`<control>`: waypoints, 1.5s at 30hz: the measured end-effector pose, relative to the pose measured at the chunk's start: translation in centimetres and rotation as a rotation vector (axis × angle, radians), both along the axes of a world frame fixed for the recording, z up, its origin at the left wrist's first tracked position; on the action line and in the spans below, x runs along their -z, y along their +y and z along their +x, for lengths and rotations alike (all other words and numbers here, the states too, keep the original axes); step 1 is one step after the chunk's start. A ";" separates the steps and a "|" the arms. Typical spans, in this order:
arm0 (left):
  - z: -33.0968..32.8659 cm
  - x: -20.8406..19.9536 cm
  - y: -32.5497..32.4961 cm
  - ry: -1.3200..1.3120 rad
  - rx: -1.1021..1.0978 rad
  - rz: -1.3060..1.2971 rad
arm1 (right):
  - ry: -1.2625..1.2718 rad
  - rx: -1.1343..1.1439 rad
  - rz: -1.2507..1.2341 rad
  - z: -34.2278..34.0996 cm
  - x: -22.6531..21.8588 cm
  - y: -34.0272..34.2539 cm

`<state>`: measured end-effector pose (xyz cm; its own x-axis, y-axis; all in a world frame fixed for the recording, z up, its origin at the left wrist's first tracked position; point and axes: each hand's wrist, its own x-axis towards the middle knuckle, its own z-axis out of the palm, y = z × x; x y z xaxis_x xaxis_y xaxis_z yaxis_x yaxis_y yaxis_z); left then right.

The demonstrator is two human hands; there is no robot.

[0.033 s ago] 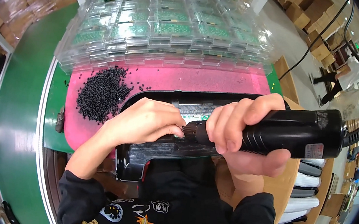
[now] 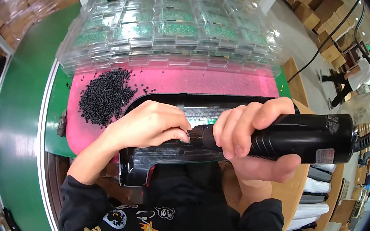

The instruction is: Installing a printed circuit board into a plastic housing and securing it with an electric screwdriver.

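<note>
My right hand [image 2: 256, 130] is wrapped round a black electric screwdriver [image 2: 304, 133], held nearly level with its tip toward the left. At that tip, my left hand [image 2: 152, 123] is closed, thumb and forefinger pinched together; whatever sits between them is too small and hidden to name. Both hands are over a long black plastic housing [image 2: 135, 170], which lies open side up at the near edge of the table. Part of a green circuit board [image 2: 207, 118] shows inside it between my hands. A heap of small black screws [image 2: 105, 97] lies left of the housing.
Behind the pink mat [image 2: 207, 79] rise stacked clear plastic trays [image 2: 170, 41] of green circuit boards. A cable [image 2: 369, 136] runs from the screwdriver up the right side. At lower right stands a cardboard box [image 2: 291, 182] with wrapped parts. Other people are at both sides.
</note>
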<state>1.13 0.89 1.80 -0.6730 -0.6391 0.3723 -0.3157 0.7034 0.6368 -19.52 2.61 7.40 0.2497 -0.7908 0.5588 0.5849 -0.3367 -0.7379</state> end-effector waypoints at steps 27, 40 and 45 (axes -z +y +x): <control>-0.6 0.0 -0.1 -0.225 -0.164 -0.010 | 0.185 0.065 0.080 -3.8 4.4 -3.7; 1.1 0.6 -1.1 -0.299 -0.502 -0.078 | 0.115 0.035 0.291 -5.5 3.3 -4.6; 1.1 0.1 -0.4 -0.394 -0.510 -0.111 | -0.149 0.257 0.736 -7.8 1.0 -7.1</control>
